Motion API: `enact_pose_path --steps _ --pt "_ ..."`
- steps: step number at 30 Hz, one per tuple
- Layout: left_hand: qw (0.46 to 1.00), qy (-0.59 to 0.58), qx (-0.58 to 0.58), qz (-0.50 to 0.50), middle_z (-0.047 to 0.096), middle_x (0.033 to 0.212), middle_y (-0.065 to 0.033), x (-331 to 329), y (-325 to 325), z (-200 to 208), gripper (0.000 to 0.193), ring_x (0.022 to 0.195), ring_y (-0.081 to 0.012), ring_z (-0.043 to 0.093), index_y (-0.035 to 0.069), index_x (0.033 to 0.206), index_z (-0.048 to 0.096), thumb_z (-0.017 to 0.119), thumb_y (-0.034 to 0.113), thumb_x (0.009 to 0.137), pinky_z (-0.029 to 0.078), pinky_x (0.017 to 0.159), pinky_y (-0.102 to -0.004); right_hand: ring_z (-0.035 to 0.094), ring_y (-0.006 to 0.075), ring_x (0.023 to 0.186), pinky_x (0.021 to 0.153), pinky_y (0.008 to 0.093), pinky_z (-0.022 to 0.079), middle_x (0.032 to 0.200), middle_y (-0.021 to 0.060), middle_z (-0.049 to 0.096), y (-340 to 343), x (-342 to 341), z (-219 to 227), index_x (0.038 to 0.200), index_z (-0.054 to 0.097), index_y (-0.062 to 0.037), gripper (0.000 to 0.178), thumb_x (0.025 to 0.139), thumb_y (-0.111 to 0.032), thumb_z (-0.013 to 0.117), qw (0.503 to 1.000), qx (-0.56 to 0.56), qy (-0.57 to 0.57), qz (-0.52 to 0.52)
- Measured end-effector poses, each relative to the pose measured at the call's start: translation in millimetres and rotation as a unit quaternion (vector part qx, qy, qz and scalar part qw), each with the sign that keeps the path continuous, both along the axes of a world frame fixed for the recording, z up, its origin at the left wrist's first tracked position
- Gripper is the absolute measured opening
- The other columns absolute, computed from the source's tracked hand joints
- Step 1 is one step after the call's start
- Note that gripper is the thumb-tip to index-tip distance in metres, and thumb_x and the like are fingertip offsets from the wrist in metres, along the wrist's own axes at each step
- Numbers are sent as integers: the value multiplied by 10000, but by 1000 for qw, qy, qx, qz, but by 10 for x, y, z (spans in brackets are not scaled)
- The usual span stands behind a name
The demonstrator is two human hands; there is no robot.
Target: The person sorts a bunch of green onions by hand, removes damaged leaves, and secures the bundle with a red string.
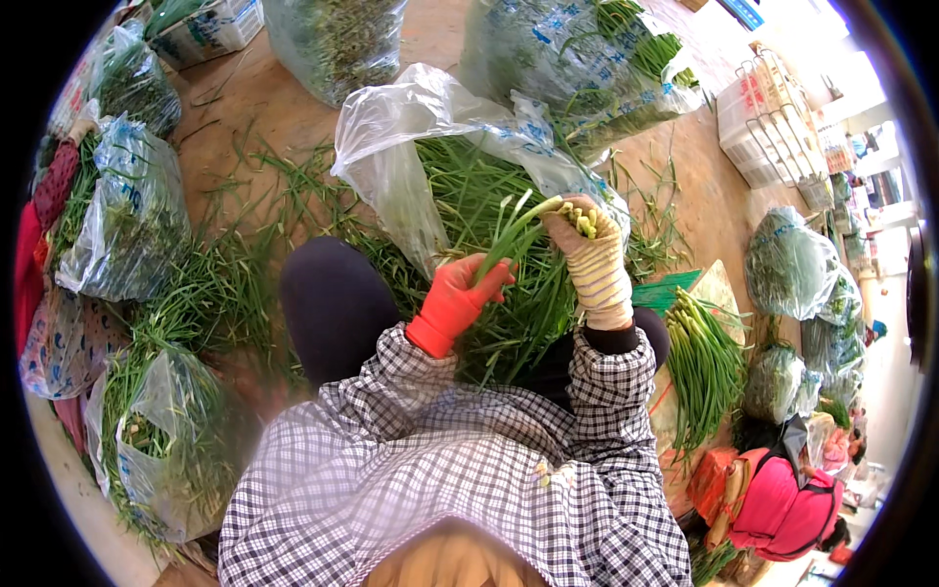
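My left hand (452, 301), in a red glove, is closed round a few green garlic chives (511, 235) above my lap. Their pale ends reach toward my right hand (593, 256), which wears a striped knit glove. That hand is closed round a small bunch of garlic chives, whose yellowish-white cut ends (585, 221) stick out by the fingers. Beneath both hands, loose garlic chives (469, 181) spill from an open clear plastic bag (391, 110) and spread between my knees. Right of my knee, a neat bundle of garlic chives (706, 367) lies on a board (722, 286).
Stuffed plastic bags of greens (132, 210) stand at the left, and another large bag (523, 59) is ahead. Loose leaves (220, 293) litter the brown floor (230, 108). At the right are a white crate (748, 127), a filled bag (790, 259) and a pink backpack (787, 504).
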State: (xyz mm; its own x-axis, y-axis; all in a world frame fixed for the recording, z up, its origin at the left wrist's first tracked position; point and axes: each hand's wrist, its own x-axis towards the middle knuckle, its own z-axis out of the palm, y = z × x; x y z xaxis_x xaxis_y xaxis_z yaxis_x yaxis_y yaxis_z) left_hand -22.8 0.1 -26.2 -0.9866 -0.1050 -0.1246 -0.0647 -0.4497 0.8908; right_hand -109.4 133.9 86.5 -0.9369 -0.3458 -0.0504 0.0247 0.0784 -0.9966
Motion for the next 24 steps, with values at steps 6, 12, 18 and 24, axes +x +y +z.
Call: enact_pose_path --steps 6,12,18,24 --pt "994 13 -99 -53 669 837 -32 52 63 -4 298 664 -73 586 16 1050 652 554 280 951 479 564 -214 560 57 800 728 208 467 910 -12 626 32 102 57 1071 632 -30 278 798 -16 686 998 -28 -15 46" --pt "965 77 -166 -190 638 677 -44 187 211 -333 275 566 -150 588 27 904 656 570 287 927 465 531 -325 585 92 778 698 234 474 852 11 642 302 137 331 902 676 -57 130 777 -20 684 991 99 80 40" --pt "582 9 -555 -594 663 987 -182 492 377 -574 377 844 -347 637 94 1109 651 579 354 846 508 782 -406 590 160 807 733 288 477 883 55 623 1379 -76 1235 1017 619 9 271 931 -239 548 899 -95 295 -311" --pt "743 101 -482 -454 640 1095 -187 250 106 192 512 976 -333 622 100 1243 576 614 395 826 489 850 -396 627 217 890 811 306 520 1032 149 657 2073 -418 1515 1074 617 53 319 947 -234 557 861 -238 255 -370"
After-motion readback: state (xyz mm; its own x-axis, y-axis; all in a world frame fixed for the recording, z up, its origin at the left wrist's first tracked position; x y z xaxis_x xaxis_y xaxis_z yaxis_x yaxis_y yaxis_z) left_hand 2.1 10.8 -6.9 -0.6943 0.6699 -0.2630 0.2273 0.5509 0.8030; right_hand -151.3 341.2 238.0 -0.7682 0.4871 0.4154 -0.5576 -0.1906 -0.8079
